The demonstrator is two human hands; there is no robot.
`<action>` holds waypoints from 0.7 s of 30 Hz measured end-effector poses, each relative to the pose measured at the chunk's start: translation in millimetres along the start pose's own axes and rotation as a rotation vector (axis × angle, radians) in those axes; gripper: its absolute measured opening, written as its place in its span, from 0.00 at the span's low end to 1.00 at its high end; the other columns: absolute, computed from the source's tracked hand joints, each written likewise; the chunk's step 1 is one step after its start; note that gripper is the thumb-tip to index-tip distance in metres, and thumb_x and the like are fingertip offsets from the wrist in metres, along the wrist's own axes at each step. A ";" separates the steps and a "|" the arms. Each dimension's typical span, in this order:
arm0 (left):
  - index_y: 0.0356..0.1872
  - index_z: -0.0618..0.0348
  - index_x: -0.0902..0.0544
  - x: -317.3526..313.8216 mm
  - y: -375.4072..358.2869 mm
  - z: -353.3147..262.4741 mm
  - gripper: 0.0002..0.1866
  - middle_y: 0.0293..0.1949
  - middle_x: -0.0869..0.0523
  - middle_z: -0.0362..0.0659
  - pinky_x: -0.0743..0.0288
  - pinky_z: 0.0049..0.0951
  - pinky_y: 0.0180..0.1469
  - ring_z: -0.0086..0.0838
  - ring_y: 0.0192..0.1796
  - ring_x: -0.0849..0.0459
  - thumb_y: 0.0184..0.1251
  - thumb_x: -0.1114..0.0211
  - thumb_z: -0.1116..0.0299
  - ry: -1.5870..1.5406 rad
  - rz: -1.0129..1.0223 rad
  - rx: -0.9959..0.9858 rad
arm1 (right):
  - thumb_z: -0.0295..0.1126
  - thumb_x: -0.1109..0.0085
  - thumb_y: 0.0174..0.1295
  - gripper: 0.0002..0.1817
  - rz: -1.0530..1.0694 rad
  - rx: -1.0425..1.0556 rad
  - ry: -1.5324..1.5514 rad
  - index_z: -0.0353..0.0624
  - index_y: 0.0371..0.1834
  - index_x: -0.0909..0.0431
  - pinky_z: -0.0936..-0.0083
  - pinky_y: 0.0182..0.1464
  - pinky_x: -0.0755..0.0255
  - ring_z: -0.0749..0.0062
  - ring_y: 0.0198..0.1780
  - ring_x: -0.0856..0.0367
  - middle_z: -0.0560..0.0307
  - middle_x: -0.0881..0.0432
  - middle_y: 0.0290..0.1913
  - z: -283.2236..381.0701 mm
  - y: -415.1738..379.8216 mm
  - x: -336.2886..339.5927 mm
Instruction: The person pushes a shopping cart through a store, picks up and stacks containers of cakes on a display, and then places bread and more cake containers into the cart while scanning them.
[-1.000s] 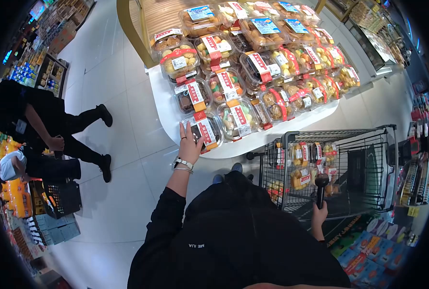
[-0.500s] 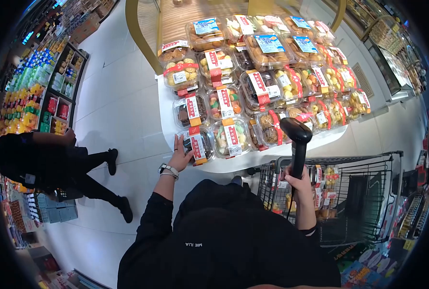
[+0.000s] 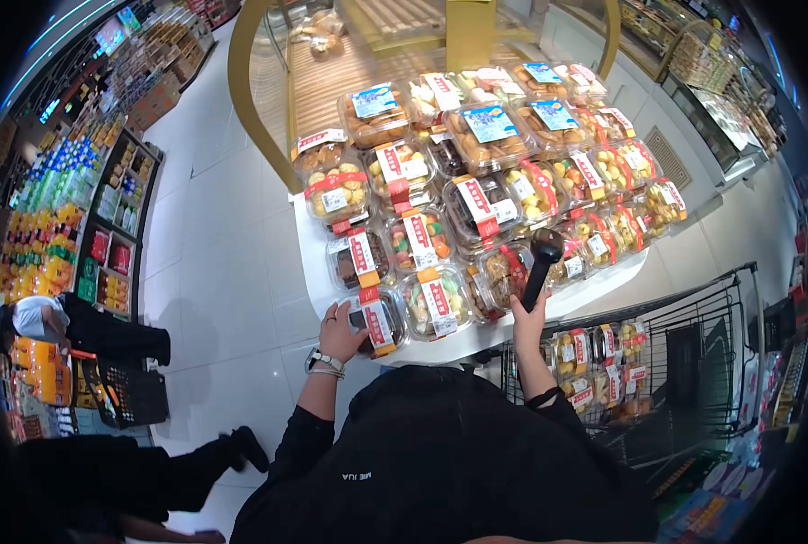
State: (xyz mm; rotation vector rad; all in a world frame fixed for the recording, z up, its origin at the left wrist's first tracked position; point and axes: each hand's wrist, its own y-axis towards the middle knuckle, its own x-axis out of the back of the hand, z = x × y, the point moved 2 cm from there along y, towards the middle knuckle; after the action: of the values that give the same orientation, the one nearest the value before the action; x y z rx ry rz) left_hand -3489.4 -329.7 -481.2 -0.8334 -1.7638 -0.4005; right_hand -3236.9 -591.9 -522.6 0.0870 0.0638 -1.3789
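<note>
My left hand [image 3: 340,335], with a watch on its wrist, is closed against the left side of a clear plastic pastry box [image 3: 379,322]. That box sits at the front left corner of the white display table [image 3: 311,276] and has a red, white and orange label band. My right hand [image 3: 528,328] is wrapped round the handle of a black barcode scanner [image 3: 544,263], whose head is over the front row of boxes. Between my hands is another box [image 3: 436,304] with pale green and yellow contents.
Several more pastry boxes [image 3: 486,136] are stacked across the table. To the right stands a black wire shopping cart [image 3: 685,354] with boxes in it. On the left are a bottle shelf [image 3: 87,236], a person [image 3: 105,331] with a basket, and a closer person's leg [image 3: 186,471].
My view has tilted up. My right hand has moved the scanner left, closer to the front boxes. My left hand's fingers have drawn in at the corner box. The nearby person has moved down the view.
</note>
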 end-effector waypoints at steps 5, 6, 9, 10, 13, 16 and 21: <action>0.62 0.64 0.36 9.0 38.0 -43.4 0.39 0.62 0.40 0.64 0.43 0.41 0.65 0.54 0.64 0.39 0.49 0.30 0.60 -0.199 -0.154 -0.207 | 0.30 0.38 0.51 0.16 -0.001 -0.063 -0.217 0.38 0.39 0.33 0.75 0.36 0.34 0.74 0.31 0.31 0.58 0.29 0.30 3.5 -6.0 0.2; 0.61 0.65 0.37 11.0 52.5 -62.7 0.37 0.62 0.40 0.63 0.42 0.39 0.65 0.52 0.64 0.37 0.51 0.32 0.63 -0.348 -0.117 -0.266 | 0.30 0.37 0.50 0.18 0.005 -0.027 -0.247 0.38 0.40 0.33 0.74 0.36 0.34 0.73 0.31 0.31 0.57 0.29 0.29 -4.6 -7.5 2.0; 0.65 0.66 0.43 -2.1 114.2 -126.2 0.39 0.63 0.37 0.55 0.33 0.32 0.58 0.39 0.62 0.33 0.56 0.33 0.60 -1.049 0.112 -0.328 | 0.31 0.36 0.50 0.20 0.048 0.071 -0.273 0.38 0.44 0.32 0.75 0.37 0.34 0.75 0.32 0.31 0.58 0.29 0.29 -12.5 -13.6 3.9; 0.65 0.66 0.44 15.8 123.0 -159.2 0.40 0.63 0.36 0.53 0.32 0.29 0.56 0.36 0.61 0.33 0.58 0.34 0.57 -1.002 0.155 -0.265 | 0.30 0.36 0.49 0.21 0.043 0.082 -0.244 0.38 0.46 0.31 0.75 0.38 0.33 0.75 0.33 0.30 0.58 0.28 0.30 -7.2 -15.8 3.2; 0.65 0.59 0.42 40.0 183.1 -229.4 0.36 0.58 0.29 0.45 0.31 0.24 0.48 0.26 0.55 0.28 0.62 0.40 0.50 -0.941 0.147 -0.156 | 0.30 0.35 0.48 0.25 0.074 -0.043 -0.273 0.38 0.50 0.31 0.73 0.47 0.31 0.67 0.42 0.23 0.51 0.23 0.38 3.9 -23.8 25.6; 0.62 0.56 0.38 43.1 247.6 -266.3 0.37 0.49 0.24 0.41 0.31 0.24 0.39 0.23 0.47 0.25 0.58 0.38 0.46 -0.977 0.170 0.000 | 0.27 0.38 0.48 0.22 -0.117 0.006 -0.221 0.37 0.49 0.29 0.72 0.51 0.33 0.65 0.48 0.24 0.51 0.23 0.42 -8.1 -54.9 77.3; 0.52 0.48 0.27 25.1 300.1 -277.8 0.31 0.37 0.24 0.39 0.29 0.37 0.39 0.27 0.34 0.29 0.50 0.32 0.43 -1.109 0.057 0.171 | 0.26 0.40 0.50 0.17 -0.487 -0.181 -0.107 0.39 0.44 0.29 0.73 0.47 0.31 0.69 0.43 0.22 0.51 0.21 0.40 -22.6 -133.8 127.2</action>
State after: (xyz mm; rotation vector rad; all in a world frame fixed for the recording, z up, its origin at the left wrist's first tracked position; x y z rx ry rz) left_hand -3090.1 -288.0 -399.7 -1.0683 -2.7130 0.3439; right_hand -3344.0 -739.1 -560.6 -0.1649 0.1264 -1.8548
